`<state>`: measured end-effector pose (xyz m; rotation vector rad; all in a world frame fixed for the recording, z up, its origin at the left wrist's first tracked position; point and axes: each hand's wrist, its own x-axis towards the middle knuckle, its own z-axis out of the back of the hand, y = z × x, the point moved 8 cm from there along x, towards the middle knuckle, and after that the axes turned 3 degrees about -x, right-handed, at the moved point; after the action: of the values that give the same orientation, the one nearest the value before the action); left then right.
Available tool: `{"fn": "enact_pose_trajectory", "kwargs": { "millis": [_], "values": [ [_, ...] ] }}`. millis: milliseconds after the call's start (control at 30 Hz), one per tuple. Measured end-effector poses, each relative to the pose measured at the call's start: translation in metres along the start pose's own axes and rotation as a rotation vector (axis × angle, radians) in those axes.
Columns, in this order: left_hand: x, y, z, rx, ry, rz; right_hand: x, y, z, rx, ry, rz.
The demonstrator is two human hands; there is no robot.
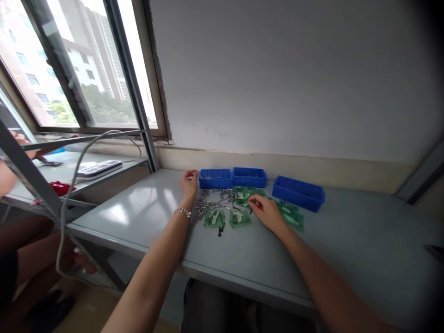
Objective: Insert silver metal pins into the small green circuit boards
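Note:
My left hand (189, 183) grips the left end of a blue bin (215, 178) at the back of the grey table (145, 208); a bracelet circles that wrist. My right hand (266, 211) rests among several green circuit boards (239, 218), fingers curled and pinched over one board near the pile's middle. What the fingertips hold is too small to make out. Loose metal pins (212, 200) lie scattered between the hands, in front of the bins.
Two more blue bins (249, 177) (298, 193) stand along the wall. A window and metal frame (31, 173) with a grey cable (69, 194) lie left. Another person's legs (31, 259) show at the lower left, beside a second table with a white device (99, 169).

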<state>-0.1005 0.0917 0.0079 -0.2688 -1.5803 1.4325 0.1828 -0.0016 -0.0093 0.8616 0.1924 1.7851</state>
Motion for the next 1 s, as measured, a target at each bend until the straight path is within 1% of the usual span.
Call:
{"fn": "enact_pose_trajectory", "kwargs": {
  "millis": [100, 300, 600, 700, 800, 900, 1000],
  "values": [
    [-0.003, -0.001, -0.001, 0.053, 0.026, -0.003, 0.000, 0.000, 0.000, 0.005, 0.001, 0.002],
    [-0.005, 0.000, -0.004, 0.076, 0.059, 0.031, 0.000, 0.001, 0.000, 0.010, 0.003, -0.003],
    [-0.004, 0.004, -0.007, 0.027, 0.091, 0.030, 0.000, 0.001, 0.000, 0.015, 0.009, -0.004],
    [-0.004, -0.002, -0.005, 0.021, 0.071, 0.003, 0.000, 0.001, 0.000, 0.011, 0.007, -0.006],
    [-0.005, -0.016, -0.004, -0.020, 0.052, -0.065, 0.000, 0.002, 0.000, 0.012, 0.009, 0.001],
    [-0.010, -0.029, -0.010, -0.056, 0.108, -0.136, 0.000, 0.002, 0.000, 0.010, 0.010, 0.003],
    [-0.015, -0.028, -0.021, -0.021, 0.184, -0.141, 0.000, 0.001, 0.000, 0.011, 0.008, -0.005]
  ]
}}
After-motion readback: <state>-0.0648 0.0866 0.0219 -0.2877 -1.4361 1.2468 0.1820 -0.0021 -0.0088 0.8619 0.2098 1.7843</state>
